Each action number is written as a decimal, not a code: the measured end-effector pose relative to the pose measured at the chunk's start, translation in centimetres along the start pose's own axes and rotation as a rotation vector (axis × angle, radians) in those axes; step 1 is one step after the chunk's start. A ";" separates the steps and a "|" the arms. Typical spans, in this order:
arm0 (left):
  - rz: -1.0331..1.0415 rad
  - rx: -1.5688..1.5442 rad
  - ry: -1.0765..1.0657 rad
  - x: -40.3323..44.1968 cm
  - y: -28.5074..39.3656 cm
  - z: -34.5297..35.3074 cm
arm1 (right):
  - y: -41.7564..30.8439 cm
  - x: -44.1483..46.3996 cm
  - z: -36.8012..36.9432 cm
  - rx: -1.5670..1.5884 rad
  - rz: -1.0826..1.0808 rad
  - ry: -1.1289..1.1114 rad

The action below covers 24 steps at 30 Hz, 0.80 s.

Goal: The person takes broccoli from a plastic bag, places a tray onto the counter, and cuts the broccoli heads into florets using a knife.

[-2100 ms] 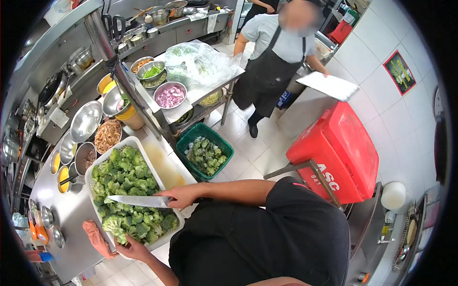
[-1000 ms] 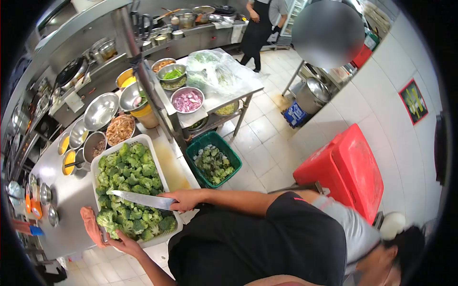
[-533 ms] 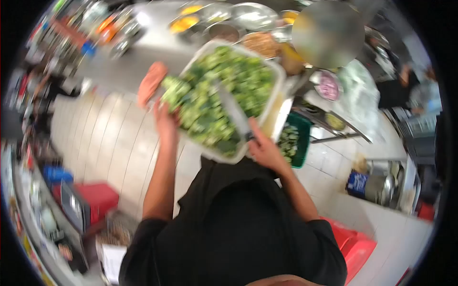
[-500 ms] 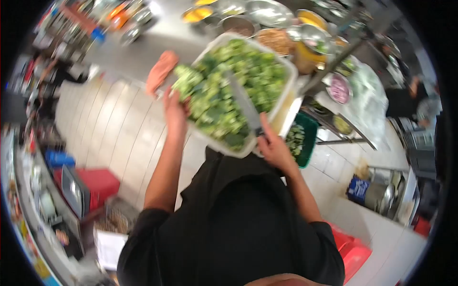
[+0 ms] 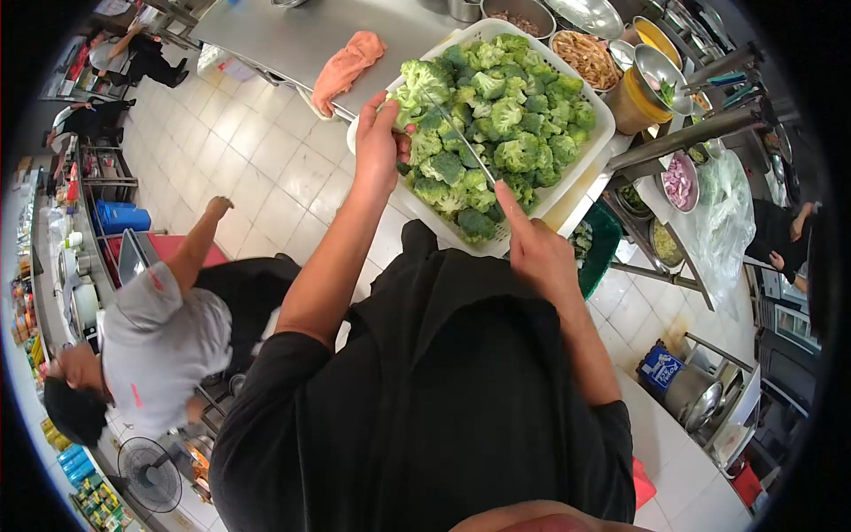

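My left hand (image 5: pixel 379 146) grips a light green head of broccoli (image 5: pixel 409 99) at the left rim of a white plastic basket (image 5: pixel 605 133). In my right hand (image 5: pixel 542 253) is a knife (image 5: pixel 470 149), its index finger stretched along the back of the blade. The blade runs up and left, with its tip at the broccoli in my left hand; whether it has cut in I cannot tell. Heaped in the basket below are many cut broccoli florets (image 5: pixel 519 146). The knife's handle is hidden inside my right hand.
A steel table (image 5: pixel 292 40) carries an orange cloth (image 5: pixel 348 73) left of the basket. Bowls of food, one with brown strips (image 5: pixel 585 60), stand at the back right. A green bin (image 5: pixel 601 248) is below right. A person in a grey shirt (image 5: pixel 164 350) is at my left.
The view has shifted, with the basket appearing farther right and higher. The knife tip has come to the broccoli in my left hand. A person has come into view at left.
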<state>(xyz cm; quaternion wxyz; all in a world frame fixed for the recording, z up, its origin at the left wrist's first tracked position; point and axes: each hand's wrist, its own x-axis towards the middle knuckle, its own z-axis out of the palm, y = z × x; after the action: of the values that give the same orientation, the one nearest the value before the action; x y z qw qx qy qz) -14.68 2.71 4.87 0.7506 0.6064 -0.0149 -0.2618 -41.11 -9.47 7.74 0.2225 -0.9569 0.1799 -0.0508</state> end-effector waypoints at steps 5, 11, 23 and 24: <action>-0.024 0.019 -0.004 -0.2 0.8 0.3 | -0.4 1.1 -0.4 -0.087 0.031 -0.078; -0.045 0.075 -0.034 0.4 1.2 -0.5 | -0.7 1.6 -0.8 -0.087 0.077 -0.122; -0.004 0.161 -0.046 1.4 1.3 -0.9 | -0.5 2.7 1.9 0.056 0.111 -0.109; -0.002 0.196 -0.047 1.1 1.4 -0.9 | -0.4 2.3 1.4 0.190 0.144 -0.140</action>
<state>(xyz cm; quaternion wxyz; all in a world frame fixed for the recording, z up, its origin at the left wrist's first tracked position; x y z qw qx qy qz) -12.91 3.19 5.56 0.6867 0.6709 -0.0575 -0.2739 -38.59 -9.38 6.67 0.3270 -0.9173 0.2267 0.0155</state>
